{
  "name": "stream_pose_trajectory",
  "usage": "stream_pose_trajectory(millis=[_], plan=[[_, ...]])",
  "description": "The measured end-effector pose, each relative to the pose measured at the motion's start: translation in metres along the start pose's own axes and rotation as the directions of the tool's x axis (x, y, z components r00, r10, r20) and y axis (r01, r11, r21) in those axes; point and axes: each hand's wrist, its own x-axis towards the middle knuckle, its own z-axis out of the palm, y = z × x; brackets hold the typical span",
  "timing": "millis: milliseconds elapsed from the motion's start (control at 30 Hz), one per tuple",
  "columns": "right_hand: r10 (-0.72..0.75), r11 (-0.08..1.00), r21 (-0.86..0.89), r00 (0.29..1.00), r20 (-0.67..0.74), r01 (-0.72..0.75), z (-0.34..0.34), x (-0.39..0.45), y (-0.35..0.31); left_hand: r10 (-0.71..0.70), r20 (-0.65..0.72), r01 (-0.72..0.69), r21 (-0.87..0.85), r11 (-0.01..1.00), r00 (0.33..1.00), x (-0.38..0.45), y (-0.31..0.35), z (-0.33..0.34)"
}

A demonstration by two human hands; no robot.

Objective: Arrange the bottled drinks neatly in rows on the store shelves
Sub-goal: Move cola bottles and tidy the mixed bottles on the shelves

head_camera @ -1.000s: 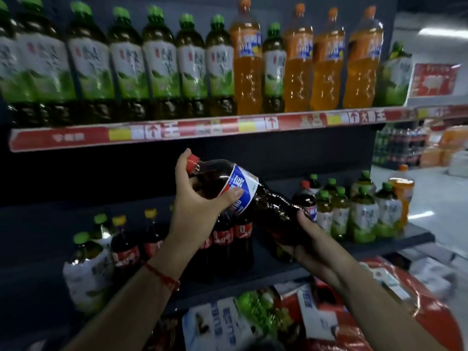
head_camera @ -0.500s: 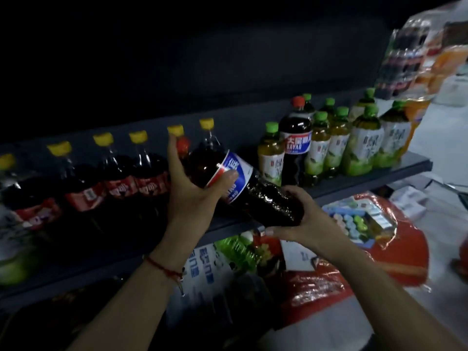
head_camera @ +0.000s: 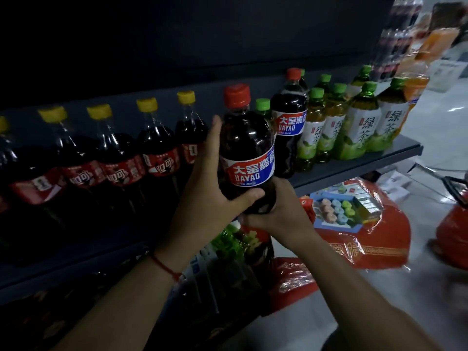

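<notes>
I hold a dark Dayao soda bottle [head_camera: 247, 148] with a red cap and a red-and-blue label, almost upright, in front of the dark shelf [head_camera: 354, 171]. My left hand [head_camera: 202, 188] wraps its side and lower body. My right hand [head_camera: 281, 211] cups its base from below. Just behind it on the shelf stands a second Dayao bottle [head_camera: 290, 122]. To the left runs a row of yellow-capped cola bottles [head_camera: 121, 158]. To the right stand green tea bottles [head_camera: 359, 130] with green caps.
Below the shelf lie red gift packs [head_camera: 359, 239] and a box of coloured sweets [head_camera: 336, 211] on the pale floor. An orange drink bottle [head_camera: 415, 84] stands at the shelf's right end. Stacked drink packs [head_camera: 395, 46] stand farther back on the right.
The bottle was tilted on its side and is now turned almost upright. My view dropped from the upper shelf to the lower one and came closer.
</notes>
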Motion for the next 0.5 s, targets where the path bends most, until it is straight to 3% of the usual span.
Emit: stream_pose_trajectory(millis=[233, 367, 500], plan=[[-0.096, 0.982, 0.154, 0.989, -0.113, 0.113, 0.017, 0.011, -0.002, 0.078, -0.073, -0.059, 0.235, 0.970, 0.994, 0.011, -0.007, 0.012], [-0.070, 0.983, 0.162, 0.990, -0.126, 0.090, 0.030, 0.018, 0.009, 0.129, -0.087, -0.066, 0.515, 0.854, 0.988, 0.014, -0.018, 0.020], [-0.008, 0.998, 0.066, 0.977, -0.212, 0.022, 0.036, 0.028, 0.013, 0.196, -0.170, -0.031, 0.674, 0.738, 0.966, 0.022, -0.030, 0.023]])
